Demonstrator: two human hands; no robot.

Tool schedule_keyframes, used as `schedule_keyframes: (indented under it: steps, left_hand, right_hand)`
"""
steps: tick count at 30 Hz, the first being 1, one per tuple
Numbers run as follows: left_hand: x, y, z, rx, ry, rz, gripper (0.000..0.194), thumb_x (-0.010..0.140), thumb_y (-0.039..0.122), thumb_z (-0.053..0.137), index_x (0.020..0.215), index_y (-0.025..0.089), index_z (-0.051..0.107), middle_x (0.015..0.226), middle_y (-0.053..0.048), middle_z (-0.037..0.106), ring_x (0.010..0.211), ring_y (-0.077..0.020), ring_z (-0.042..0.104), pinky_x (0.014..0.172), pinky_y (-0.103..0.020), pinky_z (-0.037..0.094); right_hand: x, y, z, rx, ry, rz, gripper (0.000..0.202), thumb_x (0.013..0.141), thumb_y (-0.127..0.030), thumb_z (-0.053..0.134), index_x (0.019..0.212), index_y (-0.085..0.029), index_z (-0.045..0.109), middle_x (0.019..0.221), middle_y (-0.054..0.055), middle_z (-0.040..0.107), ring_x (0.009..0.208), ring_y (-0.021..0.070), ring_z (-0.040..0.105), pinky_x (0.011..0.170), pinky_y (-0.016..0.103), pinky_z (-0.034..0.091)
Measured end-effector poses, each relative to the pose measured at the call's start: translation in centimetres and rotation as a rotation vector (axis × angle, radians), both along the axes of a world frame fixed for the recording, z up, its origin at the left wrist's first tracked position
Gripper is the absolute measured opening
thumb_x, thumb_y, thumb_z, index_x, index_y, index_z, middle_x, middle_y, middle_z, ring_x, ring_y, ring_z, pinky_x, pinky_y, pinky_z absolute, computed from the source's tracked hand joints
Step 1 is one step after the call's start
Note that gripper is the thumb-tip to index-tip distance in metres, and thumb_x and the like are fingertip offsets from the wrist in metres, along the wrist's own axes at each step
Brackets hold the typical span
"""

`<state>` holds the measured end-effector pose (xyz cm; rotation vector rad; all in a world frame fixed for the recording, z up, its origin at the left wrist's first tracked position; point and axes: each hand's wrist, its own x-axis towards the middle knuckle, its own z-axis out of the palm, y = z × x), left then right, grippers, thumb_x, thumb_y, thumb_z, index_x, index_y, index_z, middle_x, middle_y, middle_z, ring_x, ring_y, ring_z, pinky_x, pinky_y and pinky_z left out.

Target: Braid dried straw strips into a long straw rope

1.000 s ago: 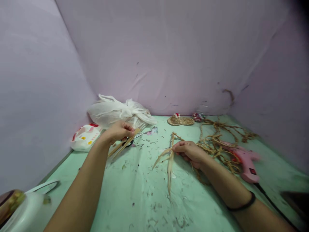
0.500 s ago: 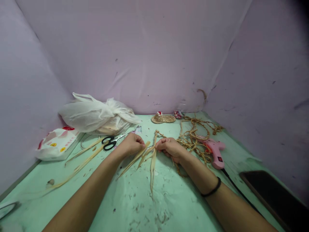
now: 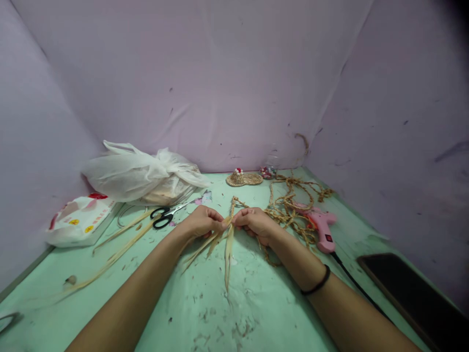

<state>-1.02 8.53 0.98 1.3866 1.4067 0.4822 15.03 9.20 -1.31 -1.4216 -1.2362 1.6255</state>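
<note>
Pale dried straw strips [image 3: 228, 254] hang from the end of a braided straw cord [image 3: 232, 207] in front of me. My left hand [image 3: 205, 222] is closed, thumb and fingers pinching one strip beside the braid's end. My right hand [image 3: 254, 224] is closed too, its fingertips pinching the braid where the loose strips begin. Both sets of fingertips almost meet there. Beyond my right hand the long braided cord lies in a tangled heap [image 3: 293, 195]. Black-handled scissors [image 3: 163, 216] lie left of my left hand, with loose straw strips [image 3: 120, 252] near them.
A pink glue gun [image 3: 324, 230] with a black cable lies right, near a dark phone-like slab [image 3: 410, 293]. At the back stand a white plastic bag [image 3: 146, 171], a woven straw piece with beads [image 3: 245, 179] and a bead container [image 3: 269, 171]. A tissue pack [image 3: 82, 220] sits left.
My left hand has moved right, bringing its straw strip against the braid's end by my right fingertips. My right hand keeps its pinch. The whole view has shifted slightly.
</note>
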Motion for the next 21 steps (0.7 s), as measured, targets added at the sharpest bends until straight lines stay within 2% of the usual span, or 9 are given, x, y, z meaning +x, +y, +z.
schedule_keyframes:
  steps: [5, 9, 11, 13, 17, 21]
  left_hand:
    - [0.1, -0.2, 0.0, 0.102, 0.077, -0.093, 0.022, 0.048, 0.015, 0.056, 0.068, 0.013, 0.063, 0.047, 0.005, 0.045, 0.043, -0.0065, 0.034, 0.043, -0.02, 0.023]
    - [-0.9, -0.1, 0.6, 0.098, 0.055, -0.094, 0.006, 0.053, 0.018, 0.051, 0.049, 0.014, 0.052, 0.043, 0.005, 0.036, 0.041, -0.0053, 0.027, 0.042, -0.021, 0.018]
    - [-1.5, 0.0, 1.0, 0.088, 0.065, -0.048, 0.018, 0.056, 0.023, 0.053, 0.043, 0.016, 0.042, 0.04, 0.006, 0.03, 0.039, -0.005, 0.022, 0.041, -0.021, 0.015]
    - [-2.0, 0.0, 1.5, 0.08, 0.088, 0.0, 0.025, 0.058, 0.028, 0.055, 0.042, 0.017, 0.04, 0.038, 0.006, 0.026, 0.038, -0.0052, 0.021, 0.041, -0.022, 0.014]
    - [-2.8, 0.2, 2.4, 0.07, 0.144, 0.054, 0.02, 0.059, 0.034, 0.057, 0.054, 0.015, 0.053, 0.039, 0.006, 0.03, 0.038, -0.0059, 0.023, 0.04, -0.022, 0.013]
    - [-5.2, 0.4, 4.0, 0.068, 0.31, 0.076, 0.019, 0.06, 0.032, 0.055, 0.061, 0.014, 0.06, 0.045, 0.002, 0.045, 0.038, -0.0067, 0.028, 0.041, -0.022, 0.018]
  right_hand:
    - [0.0, -0.1, 0.2, 0.0, -0.001, 0.006, 0.003, 0.053, -0.011, 0.053, 0.055, -0.013, 0.054, 0.038, -0.006, 0.045, 0.029, 0.0021, 0.021, 0.032, 0.02, 0.01]
    - [0.0, -0.1, 0.2, -0.011, -0.007, 0.005, 0.002, 0.053, -0.011, 0.054, 0.055, -0.013, 0.054, 0.037, -0.006, 0.044, 0.028, 0.002, 0.021, 0.032, 0.02, 0.009]
    - [0.0, 0.0, 0.1, -0.011, -0.001, 0.008, 0.002, 0.053, -0.012, 0.055, 0.055, -0.013, 0.054, 0.038, -0.006, 0.044, 0.029, 0.002, 0.02, 0.032, 0.02, 0.009]
    - [0.1, 0.1, 0.0, -0.015, 0.003, 0.011, 0.002, 0.054, -0.013, 0.055, 0.055, -0.013, 0.054, 0.038, -0.006, 0.044, 0.029, 0.0021, 0.02, 0.032, 0.02, 0.008]
    - [0.1, 0.1, -0.2, -0.008, -0.018, 0.014, 0.003, 0.054, -0.013, 0.056, 0.055, -0.013, 0.054, 0.038, -0.006, 0.044, 0.03, 0.0024, 0.021, 0.032, 0.02, 0.009]
    - [0.1, 0.0, -0.1, -0.005, -0.015, 0.02, 0.002, 0.054, -0.012, 0.055, 0.056, -0.013, 0.054, 0.039, -0.005, 0.044, 0.03, 0.0023, 0.021, 0.033, 0.02, 0.008]
